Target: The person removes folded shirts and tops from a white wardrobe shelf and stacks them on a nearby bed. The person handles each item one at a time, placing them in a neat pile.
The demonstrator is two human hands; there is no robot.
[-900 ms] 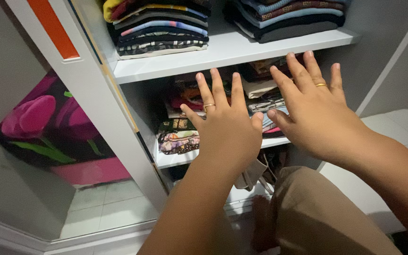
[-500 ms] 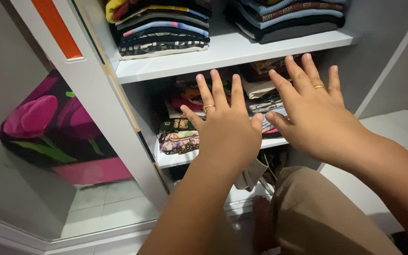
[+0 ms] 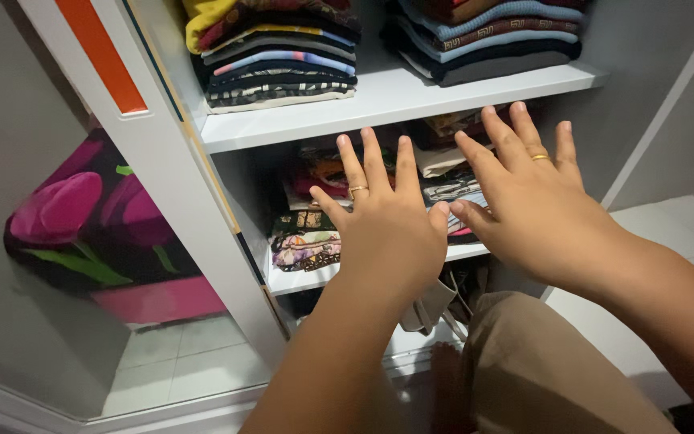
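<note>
Nearest to us sat our bent knee in tan trousers [image 3: 548, 378], and above it both arms reached forward into the open white wardrobe [image 3: 162, 153]. Our left hand [image 3: 383, 229] was spread flat with fingers apart, grasping nothing; our right hand [image 3: 528, 197] was likewise splayed and empty, thumb nearly touching the left hand's edge. To do this reach well, we judged it best to keep the palms level and slide them in under or around a whole stack, so the folds would not slump.

Just beyond the fingertips lay the folded clothes on the middle shelf [image 3: 311, 237], patterned pieces piled low, partly hidden behind both hands (whether any fingertip touched cloth, we could not tell). The left hand was in front of the pile's middle, the right before its right end. Farther up, the upper shelf [image 3: 379, 100] carried two taller stacks of folded shirts [image 3: 279, 60], well apart from the hands.
</note>
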